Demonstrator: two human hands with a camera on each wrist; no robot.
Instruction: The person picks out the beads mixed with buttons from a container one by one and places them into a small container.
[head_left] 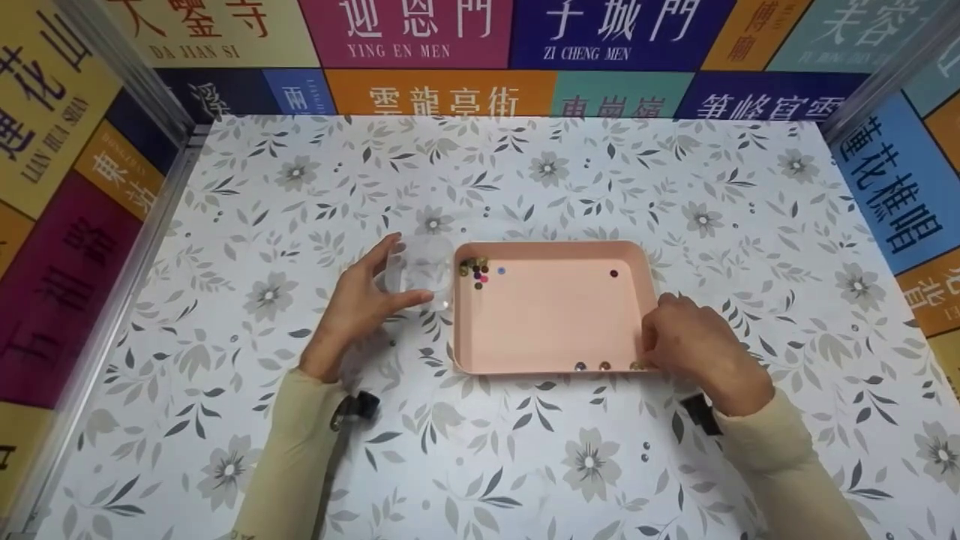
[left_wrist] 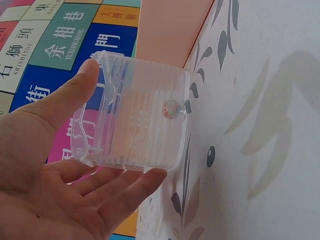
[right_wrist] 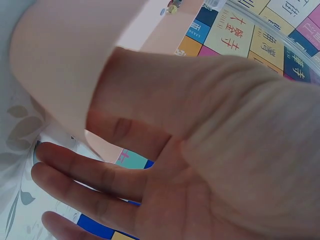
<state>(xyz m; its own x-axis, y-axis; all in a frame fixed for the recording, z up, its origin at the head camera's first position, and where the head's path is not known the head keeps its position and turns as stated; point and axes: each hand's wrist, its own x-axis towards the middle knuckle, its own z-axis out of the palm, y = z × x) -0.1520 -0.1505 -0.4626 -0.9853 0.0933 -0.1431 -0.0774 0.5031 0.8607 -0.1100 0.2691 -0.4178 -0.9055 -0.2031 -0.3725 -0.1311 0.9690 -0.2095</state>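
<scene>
A clear plastic box (left_wrist: 145,112) sits between the thumb and fingers of my left hand (head_left: 356,304), just left of the pink tray (head_left: 551,370). Inside it, near the bottom, shows one shiny round bead (left_wrist: 171,109). My right hand (head_left: 697,341) is at the tray's right wall. In the right wrist view its thumb and index finger reach over the rim, their tips hidden by the wall, while the other fingers (right_wrist: 90,195) extend outside. A bead (head_left: 636,366) lies beside this hand in the front right corner. Whether the right hand pinches anything is hidden.
Several small coloured beads (head_left: 478,274) cluster in the tray's back left corner. A blue bead (head_left: 502,271) lies near them, a dark red bead (head_left: 613,274) at the back right. Two more beads (head_left: 580,366) rest along the front wall. Flower-patterned covering (head_left: 480,450) spreads around the tray.
</scene>
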